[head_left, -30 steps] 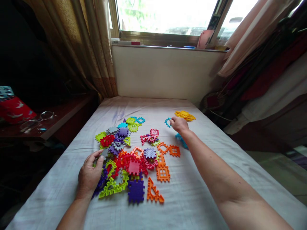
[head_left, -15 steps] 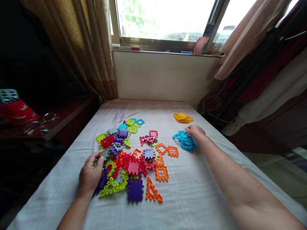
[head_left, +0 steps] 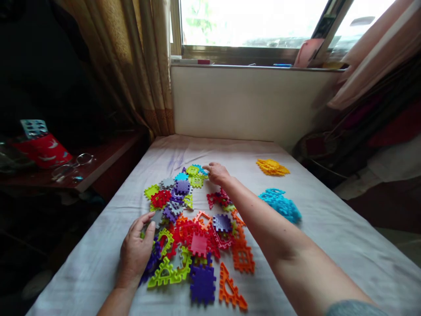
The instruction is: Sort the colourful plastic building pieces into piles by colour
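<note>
Lying at the far end of the mixed pile, a blue tile with toothed edges shows beside a lime-green window tile. The right hand has its fingertips right at this blue tile; whether they grip it, I cannot tell. The left hand rests at the pile's left edge, thumb and fingers parted loosely around a grey tile.

The pile is flat plastic pieces, some solid, some cut out, in red, purple, lime, grey and orange. At its near edge sit a purple square and an orange triangle. The right forearm crosses over its right side, partly hiding pieces. Right of the pile lies a blue heap, with a yellow heap farther back. Well left of it, glasses lie near a red container.
</note>
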{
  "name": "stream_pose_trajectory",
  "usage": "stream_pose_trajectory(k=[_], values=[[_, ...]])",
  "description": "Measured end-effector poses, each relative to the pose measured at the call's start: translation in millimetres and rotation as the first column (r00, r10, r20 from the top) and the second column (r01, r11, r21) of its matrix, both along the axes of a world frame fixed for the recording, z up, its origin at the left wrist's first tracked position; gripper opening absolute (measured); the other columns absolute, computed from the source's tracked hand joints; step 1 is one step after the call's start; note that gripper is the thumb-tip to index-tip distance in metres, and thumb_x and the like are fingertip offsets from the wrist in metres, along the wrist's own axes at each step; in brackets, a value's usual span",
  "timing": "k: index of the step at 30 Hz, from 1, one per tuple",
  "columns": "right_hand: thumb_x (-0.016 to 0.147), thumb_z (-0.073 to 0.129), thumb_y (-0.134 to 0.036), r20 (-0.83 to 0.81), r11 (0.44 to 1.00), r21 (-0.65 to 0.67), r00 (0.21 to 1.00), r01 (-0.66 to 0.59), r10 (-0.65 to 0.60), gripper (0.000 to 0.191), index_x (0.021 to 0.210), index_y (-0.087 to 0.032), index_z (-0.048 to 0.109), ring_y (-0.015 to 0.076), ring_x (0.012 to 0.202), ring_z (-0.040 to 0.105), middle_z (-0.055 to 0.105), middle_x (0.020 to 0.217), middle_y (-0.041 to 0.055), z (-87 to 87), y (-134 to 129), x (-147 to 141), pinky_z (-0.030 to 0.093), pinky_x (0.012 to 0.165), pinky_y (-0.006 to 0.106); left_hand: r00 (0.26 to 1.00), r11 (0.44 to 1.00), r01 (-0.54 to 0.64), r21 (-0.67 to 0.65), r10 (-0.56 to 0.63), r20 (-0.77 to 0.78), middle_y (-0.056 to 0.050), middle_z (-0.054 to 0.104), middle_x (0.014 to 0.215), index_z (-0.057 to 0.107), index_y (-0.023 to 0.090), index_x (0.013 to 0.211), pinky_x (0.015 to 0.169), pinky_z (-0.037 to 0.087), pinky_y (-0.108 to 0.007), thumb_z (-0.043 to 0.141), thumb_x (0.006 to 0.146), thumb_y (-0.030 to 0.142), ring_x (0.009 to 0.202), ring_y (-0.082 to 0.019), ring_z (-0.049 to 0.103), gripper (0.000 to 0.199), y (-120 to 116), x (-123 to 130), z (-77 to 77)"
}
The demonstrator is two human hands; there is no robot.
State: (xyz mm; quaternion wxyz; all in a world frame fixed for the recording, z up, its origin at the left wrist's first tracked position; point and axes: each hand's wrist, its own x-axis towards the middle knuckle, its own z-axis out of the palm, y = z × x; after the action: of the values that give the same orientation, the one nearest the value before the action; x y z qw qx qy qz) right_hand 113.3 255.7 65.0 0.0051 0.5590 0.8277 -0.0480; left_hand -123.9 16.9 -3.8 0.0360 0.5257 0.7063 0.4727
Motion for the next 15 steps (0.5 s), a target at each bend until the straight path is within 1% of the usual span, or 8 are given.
stream_pose_trajectory(k=[2, 4, 7, 10, 12, 14, 15], values=[[0.091, 0.05, -0.02, 0.017, 0.999, -0.027, 1.0, -0.017, 0.017, 0.055, 0.141, -0.042, 0.054, 0.0242, 0.132, 0.05, 0.053, 0.147, 0.0021, -3.1, 12, -16, 0.044, 0.103, 0.035, 1.0, 1.0, 0.008, 0.006, -0.008, -0.006, -0.006, 0.075, 0.106, 0.071, 0.023, 0.104, 0.093, 0.055, -0.033, 0.052, 0.086, 0.048, 0.101, -0.022, 0.07, 0.036, -1, 0, -0.6], [0.091, 0.05, -0.019, 0.034, 0.999, -0.048, 0.999, -0.021, 0.023, 0.053, 0.138, -0.043, 0.057, 0.0254, 0.133, 0.05, 0.054, 0.145, 0.0032, -6.0, 20, -25, 0.045, 0.102, 0.037, 1.0, 1.0, 0.015, 0.007, -0.015, -0.013, -0.005, 0.075, 0.107, 0.071, 0.023, 0.104, 0.093, 0.055, -0.033, 0.052, 0.087, 0.047, 0.101, -0.022, 0.07, 0.035, -1, 1, -1.0], [0.093, 0.046, -0.02, 0.054, 0.998, -0.063, 0.998, -0.007, 0.01, 0.047, 0.134, -0.038, 0.062, 0.0266, 0.129, 0.053, 0.06, 0.137, 0.0068, -10.8, 24, -24, 0.046, 0.1, 0.039, 1.0, 1.0, 0.013, 0.001, -0.013, -0.012, -0.006, 0.075, 0.108, 0.071, 0.023, 0.104, 0.092, 0.055, -0.033, 0.052, 0.087, 0.047, 0.102, -0.022, 0.07, 0.035, -2, 2, -1.0], [0.097, 0.042, -0.026, 0.062, 0.998, -0.061, 0.998, 0.021, -0.017, 0.043, 0.133, -0.035, 0.063, 0.0264, 0.122, 0.058, 0.063, 0.131, 0.0087, -13.9, 18, -8, 0.048, 0.095, 0.037, 1.0, 1.0, 0.012, -0.007, -0.012, -0.005, -0.006, 0.075, 0.108, 0.071, 0.024, 0.105, 0.09, 0.056, -0.033, 0.051, 0.087, 0.047, 0.103, -0.022, 0.07, 0.035, -2, 2, -0.6], [0.099, 0.041, -0.037, 0.059, 0.998, -0.054, 0.998, 0.038, -0.035, 0.041, 0.133, -0.033, 0.062, 0.0264, 0.118, 0.06, 0.063, 0.13, 0.0097, -13.9, 8, 10, 0.049, 0.091, 0.036, 1.0, 1.0, 0.016, -0.005, -0.016, -0.005, -0.006, 0.075, 0.108, 0.071, 0.023, 0.105, 0.091, 0.055, -0.033, 0.051, 0.087, 0.047, 0.102, -0.022, 0.07, 0.036, -2, 2, -0.2], [0.097, 0.045, -0.047, 0.058, 0.997, -0.044, 0.997, 0.056, -0.054, 0.044, 0.133, -0.03, 0.063, 0.0272, 0.116, 0.061, 0.064, 0.128, 0.0114, -13.0, -4, 31, 0.049, 0.09, 0.035, 1.0, 1.0, 0.024, 0.0, -0.024, -0.007, -0.006, 0.075, 0.108, 0.071, 0.023, 0.105, 0.093, 0.055, -0.034, 0.051, 0.086, 0.047, 0.102, -0.023, 0.07, 0.036, -1, 2, 0.1], [0.095, 0.049, -0.049, 0.058, 0.997, -0.041, 0.996, 0.068, -0.066, 0.045, 0.132, -0.028, 0.064, 0.0275, 0.116, 0.062, 0.064, 0.127, 0.0122, -12.4, -10, 41, 0.049, 0.09, 0.034, 1.0, 1.0, 0.026, 0.002, -0.026, -0.007, -0.006, 0.075, 0.107, 0.071, 0.023, 0.104, 0.094, 0.054, -0.034, 0.051, 0.086, 0.047, 0.102, -0.023, 0.07, 0.036, 0, 2, 0.2]])
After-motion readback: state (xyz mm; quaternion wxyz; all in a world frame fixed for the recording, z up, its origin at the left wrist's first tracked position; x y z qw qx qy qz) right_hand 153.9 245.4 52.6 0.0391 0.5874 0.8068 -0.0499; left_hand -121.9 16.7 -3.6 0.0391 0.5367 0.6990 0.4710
